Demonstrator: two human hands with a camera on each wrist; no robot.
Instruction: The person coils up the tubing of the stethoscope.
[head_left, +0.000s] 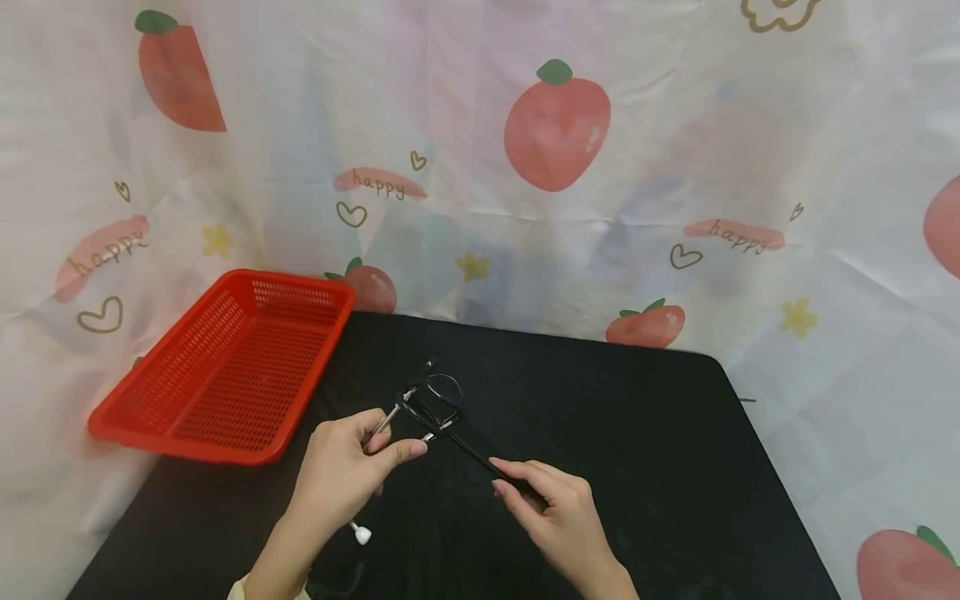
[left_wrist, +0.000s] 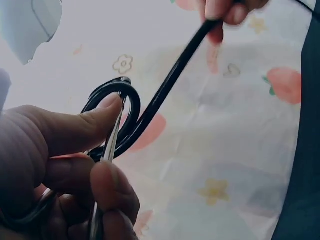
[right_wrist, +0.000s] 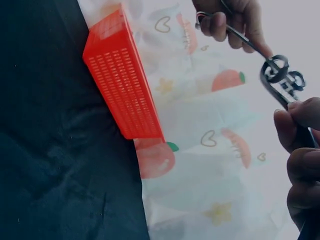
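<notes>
A stethoscope with black tubing [head_left: 471, 452] is held up between both hands over the black table. My left hand [head_left: 341, 471] grips its metal ear tubes [left_wrist: 114, 135], thumb and fingers curled round them. A white ear tip [head_left: 362, 534] sticks out below that hand. Ahead of the left fingers the tubing is bent into loops [left_wrist: 134, 107] about the metal tubes. My right hand [head_left: 551, 508] pinches the tubing between thumb and fingers, to the right of the loops. From there the tubing runs in a straight stretch up to them. The chest piece is not plainly visible.
A red plastic basket [head_left: 247, 375] with slotted walls stands at the back left of the black table [head_left: 600, 408]. Behind the table hangs a pale curtain [head_left: 465, 125] printed with fruit, hearts and flowers.
</notes>
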